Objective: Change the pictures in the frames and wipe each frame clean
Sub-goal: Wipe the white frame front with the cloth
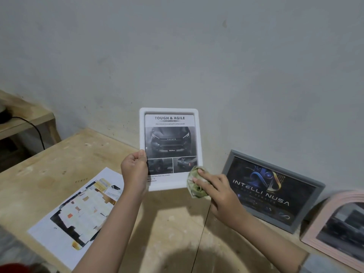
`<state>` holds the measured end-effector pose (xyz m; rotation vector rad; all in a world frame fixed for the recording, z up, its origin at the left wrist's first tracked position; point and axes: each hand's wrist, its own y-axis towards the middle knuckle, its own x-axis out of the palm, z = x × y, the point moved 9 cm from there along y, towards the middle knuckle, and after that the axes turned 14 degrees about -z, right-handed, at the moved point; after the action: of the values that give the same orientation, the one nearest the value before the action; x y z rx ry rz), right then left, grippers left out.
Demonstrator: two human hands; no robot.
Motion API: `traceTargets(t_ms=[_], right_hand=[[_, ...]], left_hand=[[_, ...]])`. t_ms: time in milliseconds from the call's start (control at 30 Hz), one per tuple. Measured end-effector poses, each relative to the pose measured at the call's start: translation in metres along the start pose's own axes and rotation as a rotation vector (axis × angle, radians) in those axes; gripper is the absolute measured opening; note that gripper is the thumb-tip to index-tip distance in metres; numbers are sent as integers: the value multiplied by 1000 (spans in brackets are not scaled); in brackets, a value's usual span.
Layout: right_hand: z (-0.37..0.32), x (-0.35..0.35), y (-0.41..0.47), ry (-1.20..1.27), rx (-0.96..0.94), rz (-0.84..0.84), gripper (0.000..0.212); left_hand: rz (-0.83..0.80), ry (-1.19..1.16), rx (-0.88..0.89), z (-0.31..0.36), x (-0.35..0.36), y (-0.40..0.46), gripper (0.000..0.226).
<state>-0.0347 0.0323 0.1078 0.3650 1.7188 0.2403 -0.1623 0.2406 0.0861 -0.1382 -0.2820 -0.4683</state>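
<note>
Broadly, the wooden surface [167,223] carries a loose printout [78,205] at left. Above it, upright, the white frame [171,148] is pinched at its left edge by the left hand [135,170], steadying it while the right hand [216,192] presses a green cloth [194,187] against its lower right corner with straight fingers [204,181].

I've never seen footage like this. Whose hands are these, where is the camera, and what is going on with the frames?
There is no machine: a person wears one camera on the head, looking down at their own hands. The left hand holds a white frame upright by its edge; the right hand presses a crumpled cloth to its lower corner. On the wooden table lies a printed sheet. A grey frame and a pink frame lean against the wall.
</note>
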Motion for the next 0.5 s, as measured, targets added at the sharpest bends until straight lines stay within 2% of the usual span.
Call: traceTargets(t_ms=[133, 200, 267, 400, 500], right_hand=[[-1, 11, -11, 130, -23, -195, 58], [-4, 2, -8, 165, -21, -200, 53], [-8, -23, 4, 169, -23, -83, 54], [-12, -83, 41, 115, -24, 263, 56], [-1, -99, 71, 71, 38, 363, 69]], left_hand=[[21, 98, 71, 12, -4, 4, 14], [12, 117, 79, 14, -4, 4, 12], [-37, 142, 66, 12, 0, 3, 12], [-170, 287, 97, 4, 23, -7, 12], [-258, 317, 97, -5, 46, -21, 12]])
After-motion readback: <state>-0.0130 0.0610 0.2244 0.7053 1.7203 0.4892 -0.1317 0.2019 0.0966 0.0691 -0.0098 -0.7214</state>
